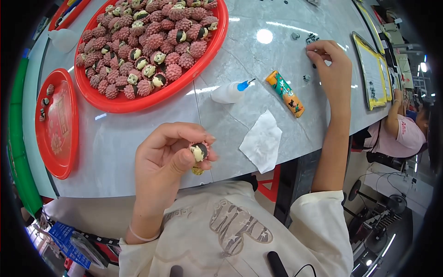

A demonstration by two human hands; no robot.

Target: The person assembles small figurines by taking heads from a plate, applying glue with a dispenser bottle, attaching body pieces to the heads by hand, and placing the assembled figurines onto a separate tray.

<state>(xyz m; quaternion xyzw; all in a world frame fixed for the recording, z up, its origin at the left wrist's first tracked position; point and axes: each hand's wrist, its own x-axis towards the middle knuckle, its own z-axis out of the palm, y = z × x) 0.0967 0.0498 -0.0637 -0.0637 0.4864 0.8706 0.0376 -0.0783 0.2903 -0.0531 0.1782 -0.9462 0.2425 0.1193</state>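
Observation:
My left hand (173, 159) holds a small figurine (199, 151) near the table's front edge, between thumb and fingers. The figurine has a cream face, a black part and a pink bumpy back. My right hand (330, 57) reaches to the far right of the table. Its thumb and index finger are drawn together, and whatever is between them is hidden. Tiny dark grey pieces (312, 39) lie just beyond those fingertips. Another small grey piece (307, 78) rests nearer to me, left of my right wrist.
A big red tray (138, 105) heaped with similar pink figurines fills the far left. Beside it, a smaller red tray (60, 138) has several pieces. A white bottle with blue nozzle (229, 92), an orange-green packet (285, 93) and a white tissue (262, 142) lie mid-table. At right sits another person (401, 131).

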